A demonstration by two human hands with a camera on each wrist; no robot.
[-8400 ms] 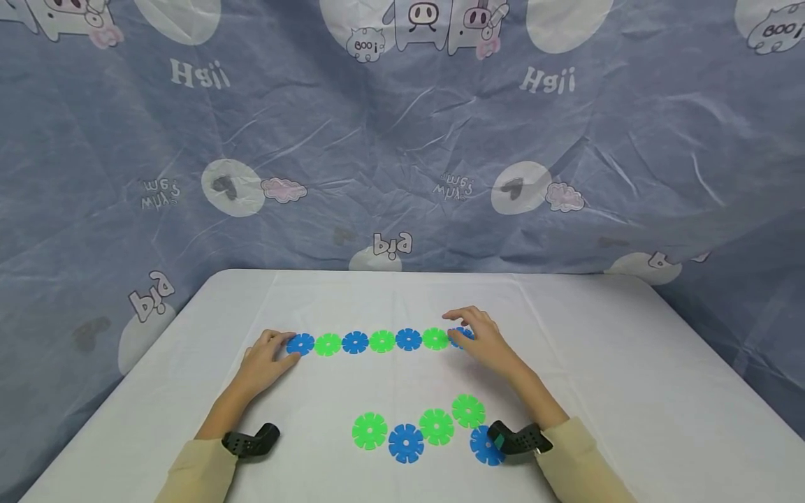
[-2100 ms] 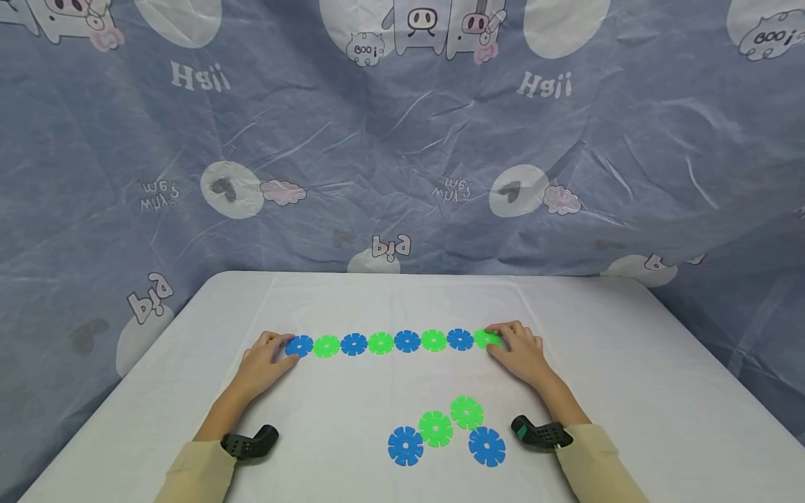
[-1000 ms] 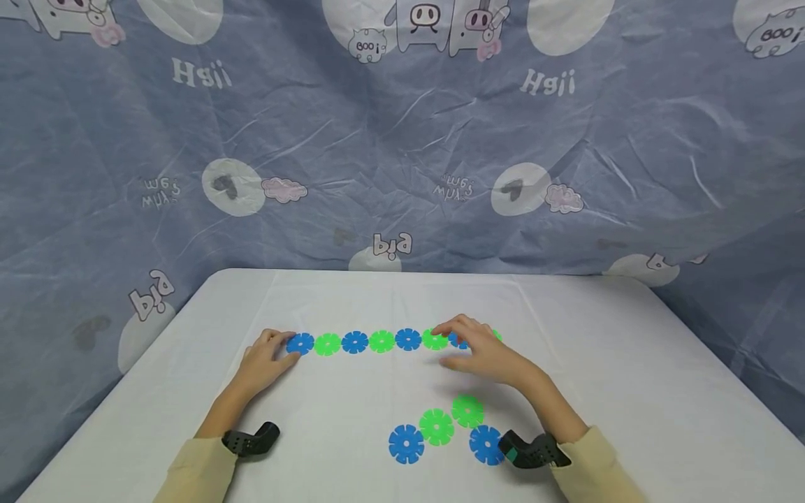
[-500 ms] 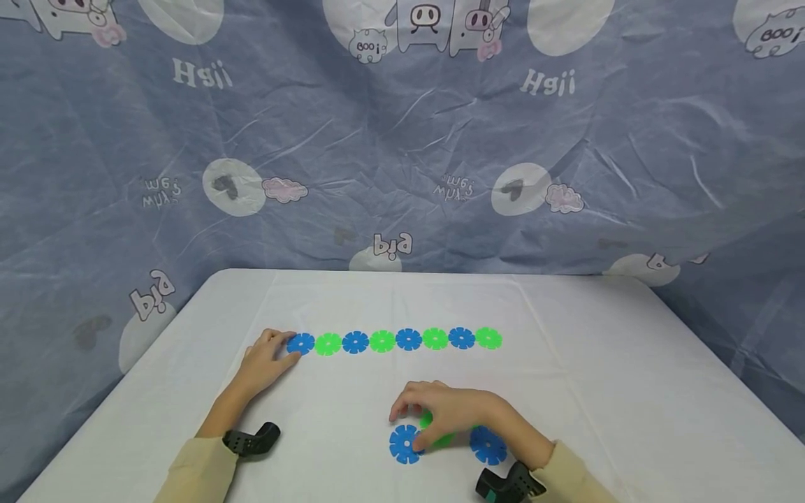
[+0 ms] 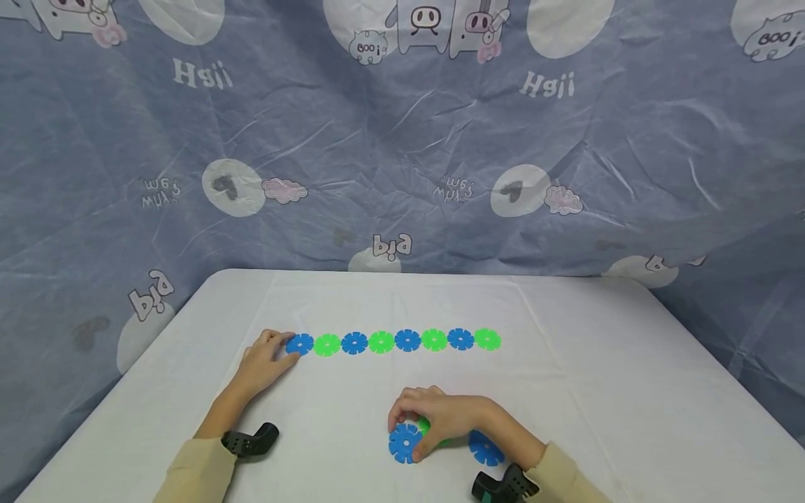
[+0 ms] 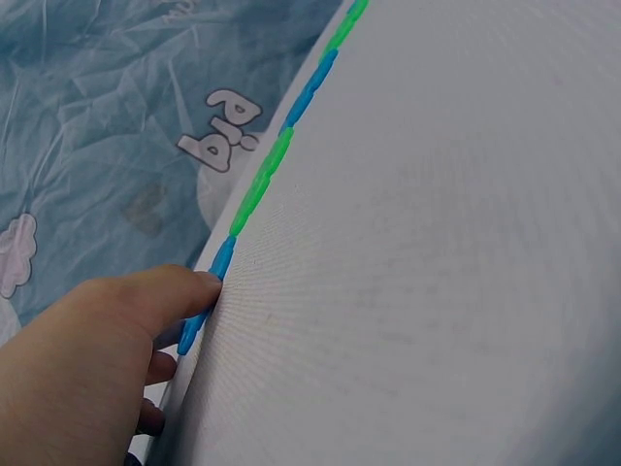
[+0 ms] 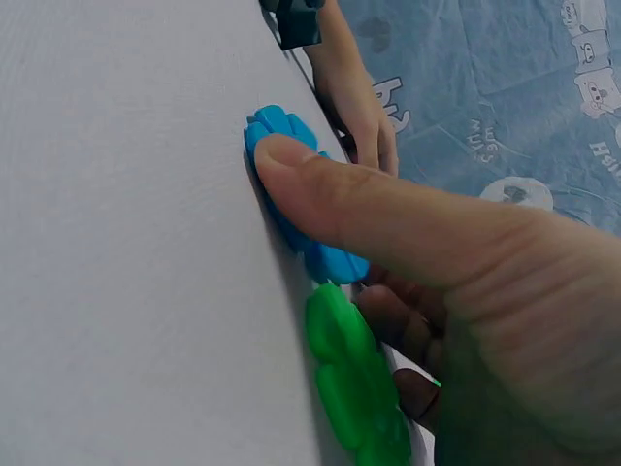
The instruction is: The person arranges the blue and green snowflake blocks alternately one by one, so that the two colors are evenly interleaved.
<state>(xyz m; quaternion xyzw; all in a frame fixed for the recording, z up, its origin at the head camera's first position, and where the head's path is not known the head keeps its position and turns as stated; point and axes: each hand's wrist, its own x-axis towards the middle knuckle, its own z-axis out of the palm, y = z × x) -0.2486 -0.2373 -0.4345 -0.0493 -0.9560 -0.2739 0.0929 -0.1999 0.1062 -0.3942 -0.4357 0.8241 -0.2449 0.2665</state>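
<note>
A row of several notched plastic snowflake discs, blue and green in turn, lies edge to edge across the white table. At its left end a blue snowflake disc (image 5: 303, 344) sits between the thumb and fingers of my left hand (image 5: 256, 367). The left wrist view shows the thumb on this blue disc's edge. Nearer the front, my right hand (image 5: 449, 416) pinches another blue snowflake disc (image 5: 401, 445), thumb on its near side and fingers curled at its far edge. A green snowflake disc (image 7: 354, 383) lies right beside it, partly covered by the right hand in the head view.
The row's right end is a green disc (image 5: 488, 339). Under the right forearm lies a loose blue disc (image 5: 486, 449), partly covered. Dark cameras are strapped to both wrists. A patterned blue-grey cloth (image 5: 402, 154) hangs behind the white table (image 5: 597, 349).
A green disc has joined the row's right end, and the front green disc at left is gone. The right hand has moved from the row down to the front blue disc. The left hand stays put.
</note>
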